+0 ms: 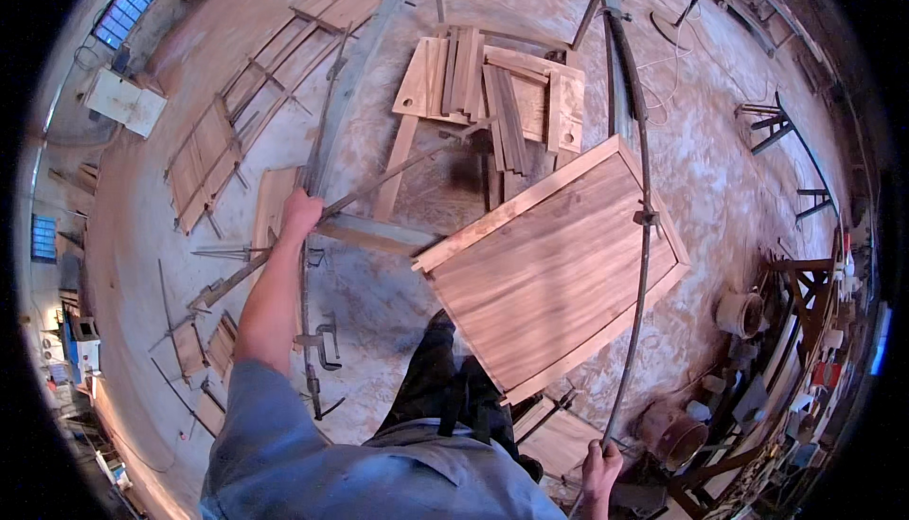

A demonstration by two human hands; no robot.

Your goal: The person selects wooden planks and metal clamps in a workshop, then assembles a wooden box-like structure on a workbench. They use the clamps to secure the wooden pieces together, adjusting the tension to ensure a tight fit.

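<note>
Slim metal clamps (pixel 646 218) fill left hand (pixel 301 213) and right hand (pixel 600 468), grips closed, near a grained wooden panel (pixel 549 274).

Your left hand (pixel 301 213): closed at a metal bar (pixel 305 302), left. Your right hand (pixel 601 468): closed around a long bar clamp (pixel 645 274), near right. Framed wooden panel (pixel 559 269): askew between both. Wooden boards (pixel 462 75): stacked, far. Bucket (pixel 739 313): right. Barred window (pixel 124 10): far left.

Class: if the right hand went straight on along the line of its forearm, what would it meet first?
Apart from the metal bar in its grip, the right hand would probably meet the lower-right edge of the wooden panel; depth is unclear, so it might pass above.
</note>
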